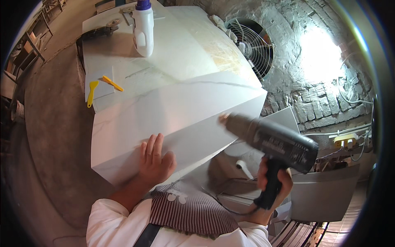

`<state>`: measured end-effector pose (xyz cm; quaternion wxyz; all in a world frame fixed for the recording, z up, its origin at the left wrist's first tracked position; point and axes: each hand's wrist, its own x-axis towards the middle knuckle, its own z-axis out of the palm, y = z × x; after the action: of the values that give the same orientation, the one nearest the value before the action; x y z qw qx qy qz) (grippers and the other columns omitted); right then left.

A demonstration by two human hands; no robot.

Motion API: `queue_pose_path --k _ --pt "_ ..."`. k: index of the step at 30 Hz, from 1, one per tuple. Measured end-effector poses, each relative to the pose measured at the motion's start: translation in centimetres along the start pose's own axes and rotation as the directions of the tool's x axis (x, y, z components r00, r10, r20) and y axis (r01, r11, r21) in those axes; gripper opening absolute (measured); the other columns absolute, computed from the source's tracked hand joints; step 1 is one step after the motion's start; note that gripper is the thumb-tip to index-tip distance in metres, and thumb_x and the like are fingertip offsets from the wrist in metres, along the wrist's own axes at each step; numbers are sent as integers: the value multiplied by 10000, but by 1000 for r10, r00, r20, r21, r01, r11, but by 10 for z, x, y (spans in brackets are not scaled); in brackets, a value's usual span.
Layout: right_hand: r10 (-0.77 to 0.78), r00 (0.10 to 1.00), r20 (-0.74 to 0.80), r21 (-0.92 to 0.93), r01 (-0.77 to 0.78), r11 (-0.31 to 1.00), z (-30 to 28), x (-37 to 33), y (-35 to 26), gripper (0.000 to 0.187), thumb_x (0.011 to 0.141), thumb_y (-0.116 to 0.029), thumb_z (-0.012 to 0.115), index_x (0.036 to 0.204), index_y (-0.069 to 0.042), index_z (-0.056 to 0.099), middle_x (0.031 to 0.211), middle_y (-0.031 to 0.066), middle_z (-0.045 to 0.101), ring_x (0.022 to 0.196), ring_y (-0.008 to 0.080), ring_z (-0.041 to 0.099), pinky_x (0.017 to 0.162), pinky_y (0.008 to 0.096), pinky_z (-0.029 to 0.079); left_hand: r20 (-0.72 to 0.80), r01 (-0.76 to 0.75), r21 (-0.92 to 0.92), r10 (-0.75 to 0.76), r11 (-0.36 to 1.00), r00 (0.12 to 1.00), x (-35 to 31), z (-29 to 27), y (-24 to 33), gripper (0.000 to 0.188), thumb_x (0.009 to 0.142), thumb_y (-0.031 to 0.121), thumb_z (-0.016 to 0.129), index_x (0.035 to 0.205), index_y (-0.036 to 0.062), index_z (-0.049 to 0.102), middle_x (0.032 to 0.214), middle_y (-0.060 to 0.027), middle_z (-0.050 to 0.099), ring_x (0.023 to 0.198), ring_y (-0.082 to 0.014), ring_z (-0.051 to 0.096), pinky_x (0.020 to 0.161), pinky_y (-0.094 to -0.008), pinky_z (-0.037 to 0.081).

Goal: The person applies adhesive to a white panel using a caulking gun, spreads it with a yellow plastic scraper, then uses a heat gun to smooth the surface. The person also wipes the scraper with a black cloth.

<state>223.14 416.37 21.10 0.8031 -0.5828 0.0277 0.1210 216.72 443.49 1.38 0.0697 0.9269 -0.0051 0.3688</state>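
Note:
My right hand [284, 181] is wrapped round the grip of a black heat gun [277, 144]. Its coppery nozzle tip, blurred by motion, points left over the front edge of a white marble-veined slab [164, 111]. The slab has a long front face that meets its top along a straight edge. My left hand [156, 160] lies on that edge near the slab's left end, fingers stretched flat on the surface, with nothing held.
Beyond the slab, the worktable bears a white bottle with a purple cap [144, 37], a yellow scraper [92, 92], a yellow-handled tool [113, 83] and a black angle grinder [98, 32]. A caged fan [257, 53] sits in the rough wall. Grey panels [325, 193] lean at right, below a yellow socket [345, 140].

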Motion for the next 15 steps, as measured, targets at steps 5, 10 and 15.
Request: queue_pose_path --k 5,10,15 --pt "-185 957 -223 -59 176 983 -2 45 3 484 816 -275 640 1133 71 524 924 105 582 677 163 566 530 258 444 26 12 -44 -11 999 1000 6 -3 2 131 812 214 593 853 103 535 1299 -275 506 1205 -438 496 1039 -583 325" --pt "135 978 159 63 -147 987 -7 9 0 586 771 -291 665 1151 114 477 865 146 585 571 168 553 434 251 418 -1 7 4 -7 1000 1000 -1 1 -1 125 819 209 587 794 95 540 1292 -286 508 1208 -443 490 1039 -579 324" --pt "-90 983 -159 146 114 983 -15 40 -2 497 856 -302 605 1194 37 468 892 89 544 655 156 513 514 230 413 12 -4 -24 5 1000 1000 4 -1 1 137 824 220 587 787 96 540 1297 -287 503 1211 -445 486 1045 -570 319"
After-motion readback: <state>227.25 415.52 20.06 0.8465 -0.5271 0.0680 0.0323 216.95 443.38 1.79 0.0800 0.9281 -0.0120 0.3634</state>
